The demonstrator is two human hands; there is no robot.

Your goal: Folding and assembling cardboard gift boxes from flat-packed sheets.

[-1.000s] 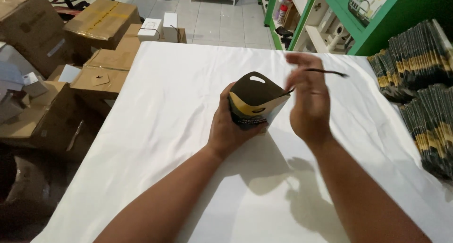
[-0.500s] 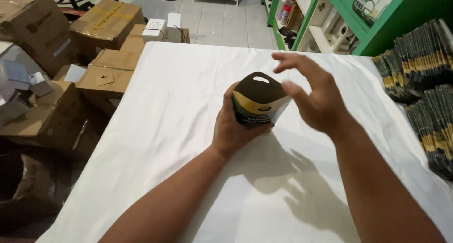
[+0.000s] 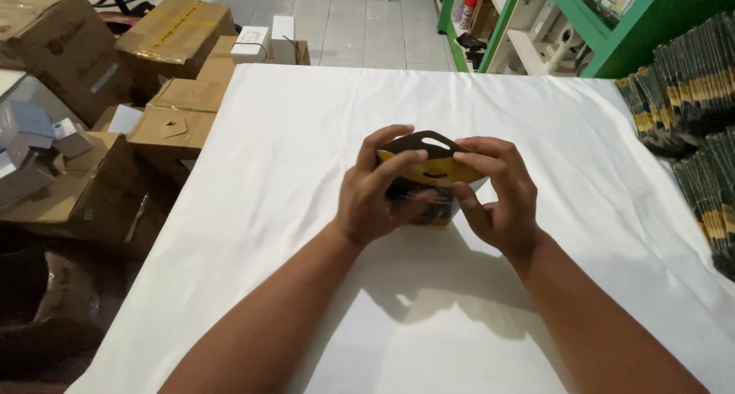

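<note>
A dark stand-up pouch (image 3: 426,161) with a yellow band and an oval hang hole at its top stands on the white table (image 3: 306,134), near the middle. My left hand (image 3: 375,191) grips its left side, fingers curled over the top edge. My right hand (image 3: 494,187) grips the right side, fingertips pinching the top edge. The lower part of the pouch is mostly hidden behind my fingers.
Stacks of flat dark pouches (image 3: 689,103) line the table's right edge. Several cardboard boxes (image 3: 164,38) crowd the floor to the left. Green shelving (image 3: 536,26) stands at the back right, with a tiled floor (image 3: 360,34) beyond the table.
My right hand held a thin dark strip a second ago. It then came down open with nothing in it and now grips the pouch's top beside my left hand.
</note>
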